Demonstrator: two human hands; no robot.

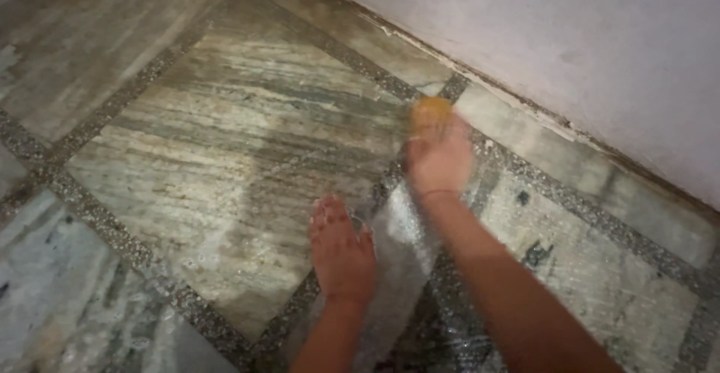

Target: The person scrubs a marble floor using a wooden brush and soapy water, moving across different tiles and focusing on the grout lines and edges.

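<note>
My right hand [437,155] is closed around a small yellow-orange scrubber [430,110] and presses it against the wet stone floor [247,133] close to the wall; hand and scrubber are blurred by motion. My left hand [341,249] lies flat, palm down, on the floor a little nearer to me, holding nothing. Soapy water and foam [397,245] streak the tiles between and around both hands.
The floor is large grey-green marble slabs divided by speckled dark border strips [112,223]. A pale plastered wall [585,50] runs diagonally across the upper right and meets the floor at a chipped, dirty edge [517,103]. Wet sheen covers the right-hand tiles [600,268].
</note>
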